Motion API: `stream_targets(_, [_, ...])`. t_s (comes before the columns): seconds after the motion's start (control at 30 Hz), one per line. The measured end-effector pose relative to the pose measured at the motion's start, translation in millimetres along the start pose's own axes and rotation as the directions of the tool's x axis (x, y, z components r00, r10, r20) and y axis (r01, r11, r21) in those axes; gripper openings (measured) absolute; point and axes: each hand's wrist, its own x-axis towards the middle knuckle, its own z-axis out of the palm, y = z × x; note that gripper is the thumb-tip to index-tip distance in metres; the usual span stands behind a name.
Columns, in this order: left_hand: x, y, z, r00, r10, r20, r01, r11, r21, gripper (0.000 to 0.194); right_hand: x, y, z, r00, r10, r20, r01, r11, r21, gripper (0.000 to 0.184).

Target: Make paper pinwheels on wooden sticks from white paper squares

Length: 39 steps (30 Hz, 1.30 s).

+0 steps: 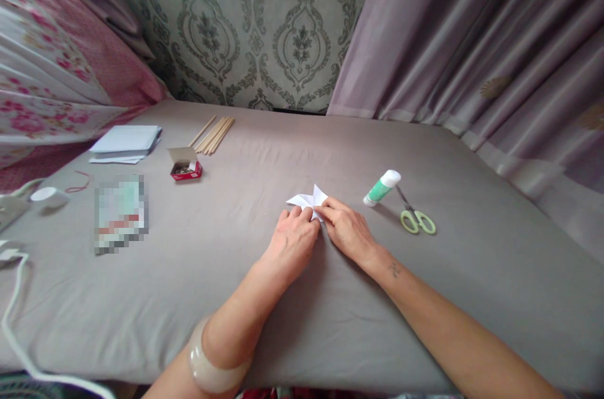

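A small white paper pinwheel with pointed corners lies at the middle of the grey cloth, partly covered by my fingers. My left hand has its fingers curled over the near left part of the paper. From the right, my right hand reaches in, its fingers pressed together at the paper's centre and right edge. The two hands touch or nearly touch there, so the paper beneath them is hidden. To the right, a green and white glue stick lies beside scissors with pale green handles.
Thin wooden sticks lie at the back left, near an open red box of small metal pieces. Left of them are stacked white paper, a blurred packet, red string and a white cable.
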Motion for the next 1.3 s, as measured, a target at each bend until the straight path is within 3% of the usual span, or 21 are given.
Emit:
stream_targets(0.3, [-2, 0, -0.2, 1.000, 0.000, -0.002, 0.000, 1.000, -0.026, 0.029, 5, 3, -13, 0.996, -0.047, 0.073, 0.053, 0.996, -0.077, 0.031])
stream_targets(0.47, [-2, -2, -4.5, 1.000, 0.001, 0.007, -0.001, 0.998, -0.061, 0.027, 23, 1, -30, 0.973, -0.069, 0.220, 0.098, 0.988, -0.123, 0.029])
stream_targets(0.57, [-4, -9, -6.7, 0.997, -0.070, -0.034, 0.066, 0.992, -0.104, 0.025, 33, 0, -34, 0.957, -0.034, 0.289, 0.077, 0.987, -0.139, 0.025])
stream_targets(0.63, [-4, -15, -7.7, 0.976, -0.186, -0.116, 0.167, 0.973, -0.159, 0.026, 37, -1, -35, 0.952, -0.031, 0.304, 0.079, 0.986, -0.146, 0.025])
stream_targets(0.73, [-5, -23, -9.0, 0.882, -0.376, -0.285, 0.294, 0.910, -0.293, 0.026, 40, -1, -35, 0.948, -0.035, 0.317, 0.083, 0.987, -0.139, 0.026])
stream_targets(0.83, [-5, -27, -10.9, 0.773, -0.489, -0.403, 0.325, 0.852, -0.410, 0.025, 41, 0, -38, 0.939, -0.025, 0.343, 0.067, 0.992, -0.111, 0.027])
stream_targets(0.9, [-4, -27, -11.7, 0.738, -0.516, -0.435, 0.310, 0.832, -0.461, 0.024, 41, 0, -40, 0.932, -0.039, 0.360, 0.075, 0.993, -0.086, 0.027])
stream_targets(1.03, [-3, -26, -9.9, 0.728, -0.540, -0.423, 0.297, 0.804, -0.515, 0.024, 40, -2, -41, 0.935, -0.019, 0.353, 0.055, 0.994, -0.093, 0.027])
stream_targets(1.17, [1, -26, -5.0, 0.751, -0.534, -0.388, 0.308, 0.804, -0.509, 0.025, 41, -6, -40, 0.942, 0.053, 0.330, -0.011, 0.992, -0.127, 0.024])
stream_targets(1.3, [5, -27, -1.1, 0.758, -0.532, -0.377, 0.324, 0.809, -0.490, 0.026, 42, -3, -40, 0.939, 0.026, 0.344, 0.022, 0.991, -0.134, 0.026])
